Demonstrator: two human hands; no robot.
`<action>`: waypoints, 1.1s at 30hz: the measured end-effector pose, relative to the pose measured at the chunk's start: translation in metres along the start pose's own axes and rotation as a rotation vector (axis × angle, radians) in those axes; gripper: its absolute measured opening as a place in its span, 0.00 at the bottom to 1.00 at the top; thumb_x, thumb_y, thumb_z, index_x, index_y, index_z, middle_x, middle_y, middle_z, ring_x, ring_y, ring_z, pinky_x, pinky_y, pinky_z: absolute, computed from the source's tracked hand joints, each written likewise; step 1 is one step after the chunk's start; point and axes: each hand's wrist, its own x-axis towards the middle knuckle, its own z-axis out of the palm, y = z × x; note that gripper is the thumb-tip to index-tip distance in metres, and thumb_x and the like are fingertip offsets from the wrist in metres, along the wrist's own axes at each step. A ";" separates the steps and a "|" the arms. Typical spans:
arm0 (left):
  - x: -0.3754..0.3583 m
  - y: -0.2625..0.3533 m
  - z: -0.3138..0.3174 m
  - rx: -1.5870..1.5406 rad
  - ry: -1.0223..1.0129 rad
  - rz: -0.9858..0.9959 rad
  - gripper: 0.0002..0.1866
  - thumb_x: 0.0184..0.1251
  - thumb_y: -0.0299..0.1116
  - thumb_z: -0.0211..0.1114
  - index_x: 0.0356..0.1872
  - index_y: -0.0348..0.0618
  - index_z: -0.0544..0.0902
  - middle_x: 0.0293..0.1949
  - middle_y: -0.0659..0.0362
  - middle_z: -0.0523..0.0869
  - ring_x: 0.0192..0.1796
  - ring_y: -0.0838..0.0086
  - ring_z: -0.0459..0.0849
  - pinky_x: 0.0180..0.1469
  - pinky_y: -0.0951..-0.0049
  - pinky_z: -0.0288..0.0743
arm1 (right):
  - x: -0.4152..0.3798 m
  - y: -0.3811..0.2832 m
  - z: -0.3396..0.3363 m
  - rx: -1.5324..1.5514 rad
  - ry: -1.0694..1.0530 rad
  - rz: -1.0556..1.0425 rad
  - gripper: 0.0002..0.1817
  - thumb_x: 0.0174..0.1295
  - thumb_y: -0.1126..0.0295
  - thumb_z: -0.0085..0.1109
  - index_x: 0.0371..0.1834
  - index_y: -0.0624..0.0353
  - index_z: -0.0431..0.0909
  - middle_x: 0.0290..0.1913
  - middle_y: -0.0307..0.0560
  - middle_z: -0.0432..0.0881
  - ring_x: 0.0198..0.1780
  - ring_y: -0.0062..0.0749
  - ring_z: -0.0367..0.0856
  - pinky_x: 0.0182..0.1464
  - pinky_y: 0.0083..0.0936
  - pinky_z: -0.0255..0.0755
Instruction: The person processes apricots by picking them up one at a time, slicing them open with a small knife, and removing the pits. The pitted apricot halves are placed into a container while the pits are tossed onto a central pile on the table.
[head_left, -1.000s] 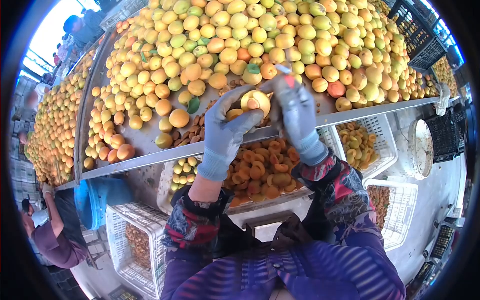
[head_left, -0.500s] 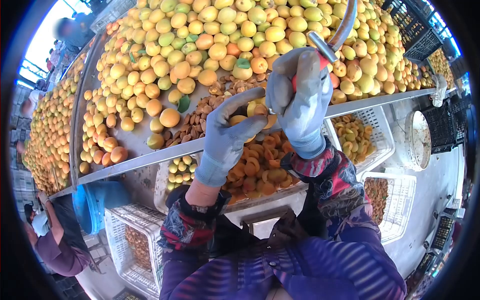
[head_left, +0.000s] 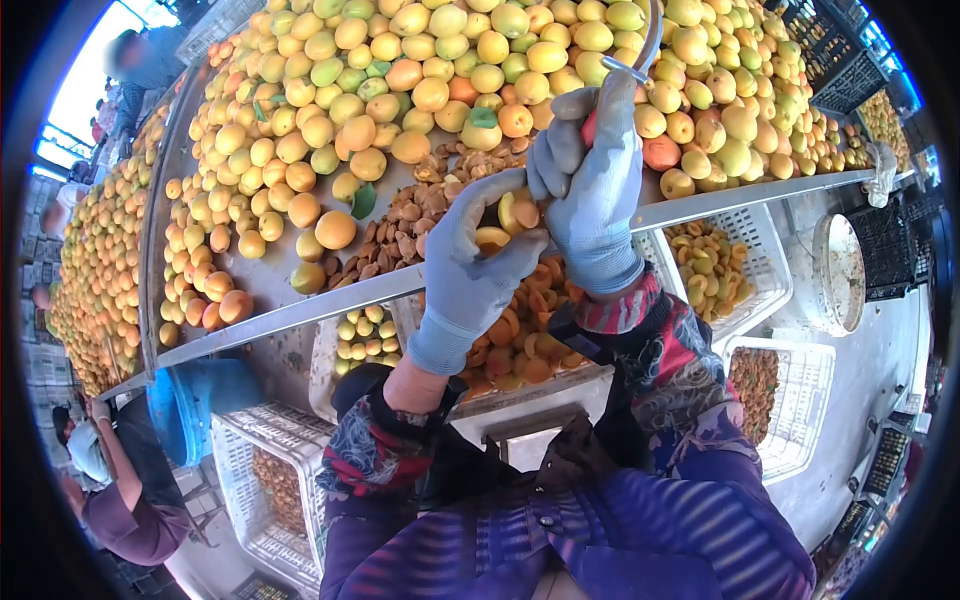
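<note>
My left hand (head_left: 466,272), in a grey-blue glove, is closed round a split apricot (head_left: 517,212) whose orange cut flesh shows between thumb and fingers. Touching the fruit's right side, my gloved right hand (head_left: 598,190) grips a red-handled tool (head_left: 651,42) with a curved metal part pointing up and away. Its exact kind is hard to tell, and the fingers hide most of the handle. Beyond both hands, whole apricots (head_left: 430,95) are heaped on a metal table (head_left: 330,303). Brown apricot stones (head_left: 405,215) lie near its edge. Apricot halves (head_left: 540,345) fill a container below my hands.
White crates hold more halves (head_left: 707,262), small yellow-green fruit (head_left: 362,338) and stones (head_left: 752,392). A blue bin (head_left: 200,410) and a white bucket (head_left: 842,275) stand at the sides. A person (head_left: 130,510) in a purple top is at lower left.
Both hands have shifted slightly, the left to the right and the right to the left and down. More of the apricot's cut flesh shows now. The tool's metal part has tilted and moved left.
</note>
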 end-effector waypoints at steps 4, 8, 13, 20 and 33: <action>0.002 0.001 0.003 0.159 0.011 0.143 0.21 0.58 0.22 0.67 0.54 0.33 0.77 0.45 0.60 0.82 0.45 0.83 0.79 0.49 0.81 0.73 | 0.008 0.005 -0.007 0.126 0.031 0.084 0.27 0.67 0.39 0.46 0.32 0.56 0.68 0.15 0.31 0.56 0.13 0.18 0.52 0.16 0.20 0.52; 0.001 -0.002 0.003 -0.290 0.078 -0.168 0.17 0.61 0.24 0.65 0.52 0.33 0.79 0.43 0.59 0.84 0.43 0.81 0.80 0.50 0.80 0.72 | 0.012 0.015 -0.013 0.167 0.109 0.118 0.27 0.66 0.39 0.48 0.32 0.55 0.69 0.16 0.32 0.57 0.14 0.19 0.53 0.18 0.21 0.54; 0.002 -0.020 0.001 -0.583 0.143 -0.257 0.13 0.63 0.25 0.63 0.49 0.34 0.81 0.41 0.59 0.85 0.40 0.80 0.81 0.45 0.81 0.74 | 0.013 0.022 -0.015 0.213 0.108 0.102 0.27 0.65 0.39 0.49 0.33 0.56 0.70 0.17 0.32 0.58 0.15 0.20 0.54 0.18 0.23 0.55; 0.008 -0.011 -0.011 -0.661 0.352 -0.415 0.11 0.65 0.29 0.62 0.47 0.41 0.81 0.40 0.59 0.84 0.43 0.75 0.83 0.39 0.75 0.80 | 0.010 0.010 -0.033 -0.375 -0.040 0.110 0.16 0.64 0.57 0.55 0.39 0.61 0.75 0.22 0.42 0.76 0.23 0.31 0.77 0.24 0.31 0.71; 0.012 -0.012 -0.018 -0.841 0.347 -0.576 0.15 0.74 0.40 0.51 0.53 0.43 0.76 0.43 0.60 0.83 0.43 0.72 0.82 0.46 0.70 0.78 | -0.020 0.028 -0.030 -1.254 -0.407 -0.511 0.16 0.55 0.56 0.60 0.37 0.52 0.69 0.21 0.44 0.77 0.24 0.44 0.80 0.24 0.37 0.71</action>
